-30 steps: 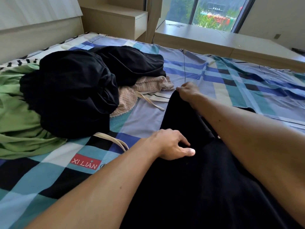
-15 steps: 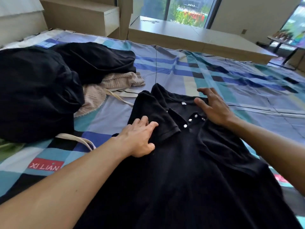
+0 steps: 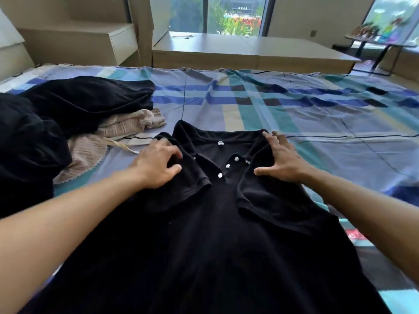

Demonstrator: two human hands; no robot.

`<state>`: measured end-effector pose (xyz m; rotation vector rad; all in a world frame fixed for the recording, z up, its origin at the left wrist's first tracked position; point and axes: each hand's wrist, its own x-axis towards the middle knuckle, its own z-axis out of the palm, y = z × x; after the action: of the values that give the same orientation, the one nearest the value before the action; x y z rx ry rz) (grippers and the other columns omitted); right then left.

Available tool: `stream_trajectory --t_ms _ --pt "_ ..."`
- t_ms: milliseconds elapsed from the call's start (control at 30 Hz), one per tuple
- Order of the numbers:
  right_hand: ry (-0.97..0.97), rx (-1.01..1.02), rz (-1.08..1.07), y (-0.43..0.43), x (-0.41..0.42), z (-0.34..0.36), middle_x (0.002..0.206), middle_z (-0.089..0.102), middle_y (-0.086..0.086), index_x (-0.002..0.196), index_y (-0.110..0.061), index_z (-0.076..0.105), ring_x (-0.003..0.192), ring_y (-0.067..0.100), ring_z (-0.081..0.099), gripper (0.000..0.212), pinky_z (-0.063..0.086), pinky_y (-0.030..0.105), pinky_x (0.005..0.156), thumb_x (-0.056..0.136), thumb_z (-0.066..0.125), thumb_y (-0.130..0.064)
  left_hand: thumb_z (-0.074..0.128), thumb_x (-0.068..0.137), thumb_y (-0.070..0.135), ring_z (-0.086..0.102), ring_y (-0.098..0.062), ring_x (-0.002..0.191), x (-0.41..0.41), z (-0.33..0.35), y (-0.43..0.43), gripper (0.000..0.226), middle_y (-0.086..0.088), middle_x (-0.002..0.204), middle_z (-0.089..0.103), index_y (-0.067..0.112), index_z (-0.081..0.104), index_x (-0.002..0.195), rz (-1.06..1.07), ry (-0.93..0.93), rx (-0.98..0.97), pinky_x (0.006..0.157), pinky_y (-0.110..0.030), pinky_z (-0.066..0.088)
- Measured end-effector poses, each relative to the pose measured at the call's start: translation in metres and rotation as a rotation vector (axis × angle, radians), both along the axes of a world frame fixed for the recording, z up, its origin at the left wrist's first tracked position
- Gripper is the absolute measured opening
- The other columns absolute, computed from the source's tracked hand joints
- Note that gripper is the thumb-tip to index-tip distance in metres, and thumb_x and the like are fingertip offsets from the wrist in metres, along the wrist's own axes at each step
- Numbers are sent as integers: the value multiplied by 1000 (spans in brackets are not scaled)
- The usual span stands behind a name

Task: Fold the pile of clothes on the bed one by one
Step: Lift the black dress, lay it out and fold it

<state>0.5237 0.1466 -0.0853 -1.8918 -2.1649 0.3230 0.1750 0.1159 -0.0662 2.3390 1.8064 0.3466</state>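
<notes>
A black polo shirt (image 3: 217, 223) with white buttons lies spread face up on the plaid bed sheet (image 3: 317, 114), collar pointing away from me. My left hand (image 3: 156, 165) sits on the shirt's left collar and shoulder, its curled fingers and thumb pinching the fabric. On the right collar and shoulder, my right hand (image 3: 280, 156) presses down with spread, straight fingers. The pile of clothes lies at the left: black garments (image 3: 68, 107) over a beige knit piece (image 3: 122, 130) with a cream drawstring.
Beyond the bed's far edge runs a low wooden platform (image 3: 249, 53) under the window. A wooden shelf unit (image 3: 90, 41) stands at the back left and a small table (image 3: 381, 41) at the back right. Bare sheet stretches to the right of the shirt.
The shirt went from bunched under my hands to spread flat. Both hands moved outward onto its collar and shoulders; the view swung right, away from the pile.
</notes>
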Motion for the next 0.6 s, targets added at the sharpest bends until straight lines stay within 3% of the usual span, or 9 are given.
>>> stream_trajectory --t_ms 133,233,300,333,400,433,500,600 --pt "-90 -281 -79 38 7 13 167 -7 10 159 -29 -8 155 29 2 151 12 46 125 49 89 -66 80 78 37 37 -34 139 7 8 58 87 -15 149 39 18 35 151 203 167 -140 113 -45 36" --pt "-89 -367 -27 58 5 18 167 9 10 159 -22 -10 152 27 15 155 19 40 123 48 92 -61 90 69 33 57 -32 121 17 15 92 80 -11 134 57 8 50 135 221 170 -299 98 -36 48" --pt "-29 -372 4 67 -1 23 165 20 10 159 -16 0 149 29 25 142 24 39 121 57 95 -44 92 65 29 67 -30 99 24 24 105 62 -10 113 69 5 63 114 211 187 -405 85 -36 55" --pt "3 -396 13 71 -4 26 159 34 10 157 -13 16 144 30 37 128 32 41 118 59 96 -35 93 65 26 70 -29 91 27 29 110 54 -10 103 72 4 66 106 206 169 -466 80 -36 57" --pt "41 -509 66 75 -12 31 125 68 10 129 -11 57 115 32 65 78 52 46 100 62 93 -18 92 68 22 71 -27 81 30 35 117 39 -9 92 73 6 67 95 187 157 -546 72 -34 56" --pt "35 -564 98 75 -16 35 110 73 9 115 -11 64 102 31 71 59 57 47 92 63 91 -11 91 70 20 70 -26 79 31 36 120 35 -8 91 72 8 67 92 175 171 -553 69 -33 55" --pt "-65 -476 81 80 -23 47 104 72 7 109 -13 66 95 30 70 48 58 40 84 66 88 -10 89 72 21 67 -24 77 28 40 126 33 -7 91 69 12 66 95 170 192 -444 66 -31 51" --pt "-100 -35 -118 101 -29 75 116 63 10 122 -18 60 105 32 61 55 53 39 87 72 84 -17 83 80 27 64 -30 93 23 58 141 46 -14 108 66 9 65 118 285 134 -100 77 -36 53"
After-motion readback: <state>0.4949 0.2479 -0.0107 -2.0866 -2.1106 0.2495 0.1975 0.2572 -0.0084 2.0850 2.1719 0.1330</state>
